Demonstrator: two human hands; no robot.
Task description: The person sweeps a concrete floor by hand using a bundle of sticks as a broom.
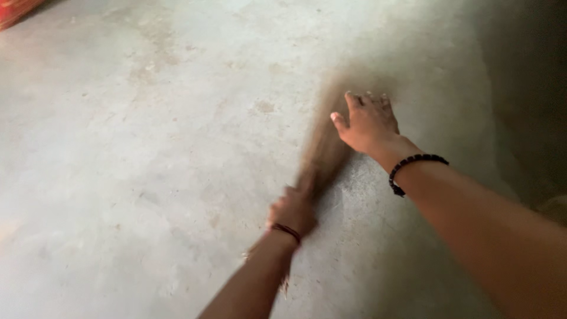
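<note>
From the head camera, looking down: the left hand (292, 210) is closed in a fist around the handle end of a brown hand broom (323, 150), gripping it low, near the middle of the picture. The broom runs up and to the right from that fist, its bristles fanned out and heavily blurred, so its far edge cannot be made out sharply. A short frayed end of the broom pokes out below the left wrist. A thin dark red bangle (287, 231) sits on that wrist.

The right hand (369, 125) is open, fingers spread and stretched forward, holding nothing — it lies just beside the blurred bristles, at their right edge, and whether it touches them cannot be told. A black beaded bracelet (411, 171) circles the right wrist.

Under both hands is a grey concrete floor (147, 147), blotchy with paler and darker patches (a finer, grainy patch shows between the two forearms). A red object (15, 9) shows in the top left corner — too little of it to tell what it is. The right side of the picture falls into dark shadow.
</note>
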